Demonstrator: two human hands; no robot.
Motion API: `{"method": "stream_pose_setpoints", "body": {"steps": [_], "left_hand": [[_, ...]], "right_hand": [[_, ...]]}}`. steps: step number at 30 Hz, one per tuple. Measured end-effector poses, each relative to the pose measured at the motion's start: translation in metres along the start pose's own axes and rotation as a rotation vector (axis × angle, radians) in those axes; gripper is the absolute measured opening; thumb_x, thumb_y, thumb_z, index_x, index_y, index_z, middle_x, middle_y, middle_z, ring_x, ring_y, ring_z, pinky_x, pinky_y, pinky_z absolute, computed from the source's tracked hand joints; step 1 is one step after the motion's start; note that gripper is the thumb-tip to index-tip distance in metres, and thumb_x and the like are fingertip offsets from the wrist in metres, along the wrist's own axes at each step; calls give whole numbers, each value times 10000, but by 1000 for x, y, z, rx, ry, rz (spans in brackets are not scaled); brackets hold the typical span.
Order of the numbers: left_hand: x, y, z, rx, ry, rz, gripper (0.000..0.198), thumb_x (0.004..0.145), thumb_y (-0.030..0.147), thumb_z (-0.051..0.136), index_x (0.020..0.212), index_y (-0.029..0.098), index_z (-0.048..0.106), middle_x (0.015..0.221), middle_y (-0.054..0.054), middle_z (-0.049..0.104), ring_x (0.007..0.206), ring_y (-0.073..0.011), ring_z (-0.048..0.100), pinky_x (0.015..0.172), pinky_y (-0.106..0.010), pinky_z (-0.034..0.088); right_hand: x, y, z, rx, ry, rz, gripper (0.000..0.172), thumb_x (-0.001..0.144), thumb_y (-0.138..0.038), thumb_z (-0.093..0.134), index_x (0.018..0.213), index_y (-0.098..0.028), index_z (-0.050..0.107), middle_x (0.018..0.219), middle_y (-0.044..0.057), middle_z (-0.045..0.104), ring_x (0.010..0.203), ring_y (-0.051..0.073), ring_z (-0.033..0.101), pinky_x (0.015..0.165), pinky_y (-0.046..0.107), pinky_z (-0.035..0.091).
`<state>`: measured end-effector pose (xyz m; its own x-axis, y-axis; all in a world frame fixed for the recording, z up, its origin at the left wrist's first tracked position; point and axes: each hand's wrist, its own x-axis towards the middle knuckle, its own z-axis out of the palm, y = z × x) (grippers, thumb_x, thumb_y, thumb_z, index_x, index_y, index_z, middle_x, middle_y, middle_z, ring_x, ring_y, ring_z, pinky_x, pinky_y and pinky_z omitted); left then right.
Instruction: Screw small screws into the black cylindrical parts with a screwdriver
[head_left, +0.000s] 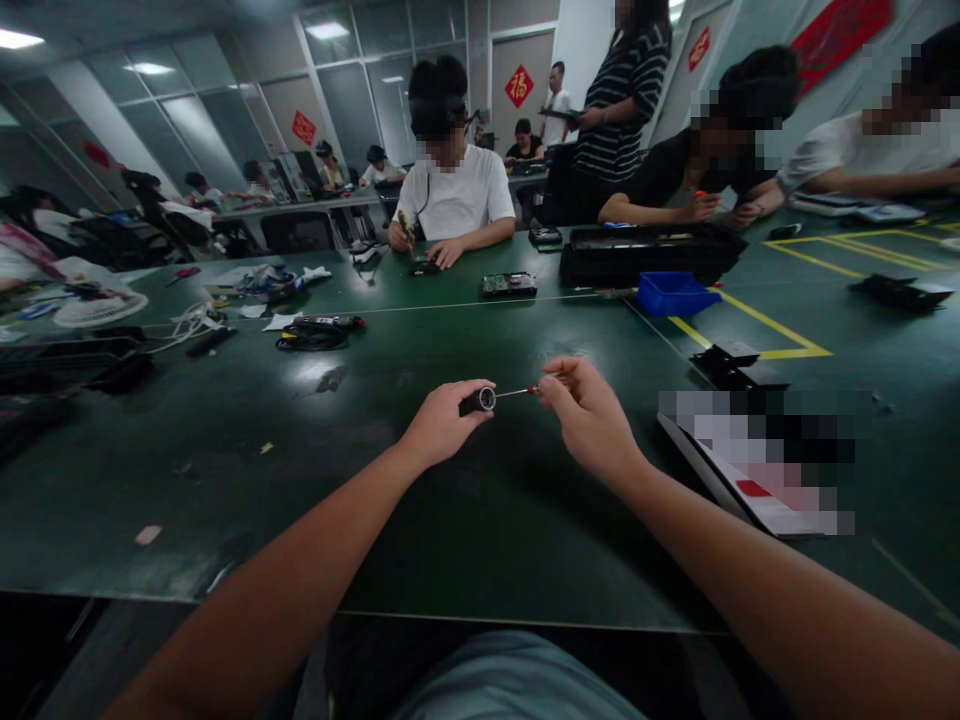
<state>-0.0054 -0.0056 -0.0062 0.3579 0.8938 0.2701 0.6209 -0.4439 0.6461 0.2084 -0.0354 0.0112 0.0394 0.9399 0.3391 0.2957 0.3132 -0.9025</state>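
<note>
Over the table's near middle, my left hand (442,422) is closed around a small black cylindrical piece (472,404) with a silvery ring on its round end, which faces right. My right hand (592,410) pinches the red handle of a thin screwdriver (514,393). Its metal shaft points left, and the tip meets or nearly meets the ringed end; I cannot tell if it touches. My fingers hide most of the black piece and of the handle.
The green table (420,530) carries a booklet (720,460) right of my right arm, black brackets (739,368), a blue bin (675,294), a hard drive (508,285) and a coiled black cable (311,335). A co-worker in white (457,190) sits opposite.
</note>
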Motion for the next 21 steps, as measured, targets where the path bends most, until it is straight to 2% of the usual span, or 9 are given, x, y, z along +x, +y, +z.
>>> {"method": "stream_pose_setpoints", "body": {"steps": [3,6,10,13,21], "left_hand": [[0,3,-1,58,-9,3,390,876,220,708,1264,243,675,1212,-62,710,1126,-260,631,1042,-447,449],[1,5,-4,86,0,31,402,894,232,694,1294,250,657,1185,-62,714,1110,-255,629,1062,-462,430],[3,2,-7,158,0,133,403,923,235,665,1321,282,626,1286,-47,680,1228,-249,575,1190,-560,244],[5,-4,-7,214,-36,152,388,930,244,656,1312,300,629,1293,-38,672,1244,-250,562,1204,-604,164],[4,-6,-7,199,-96,81,382,925,270,661,1305,284,631,1247,-56,680,1217,-273,577,1167,-600,238]], "right_hand": [[4,3,3,146,-8,35,242,895,-436,611,957,-204,635,862,43,683,808,192,641,799,375,521],[8,10,7,313,31,115,312,873,-505,627,961,-207,649,872,44,681,813,189,652,832,390,541],[11,20,11,464,94,181,327,882,-543,606,925,-219,625,850,33,664,772,176,655,808,388,562],[12,25,10,448,125,201,295,908,-518,587,896,-225,607,826,24,651,741,173,644,778,381,562],[9,23,6,270,123,132,269,950,-474,555,965,-214,618,850,19,660,766,167,634,770,356,532]]}}
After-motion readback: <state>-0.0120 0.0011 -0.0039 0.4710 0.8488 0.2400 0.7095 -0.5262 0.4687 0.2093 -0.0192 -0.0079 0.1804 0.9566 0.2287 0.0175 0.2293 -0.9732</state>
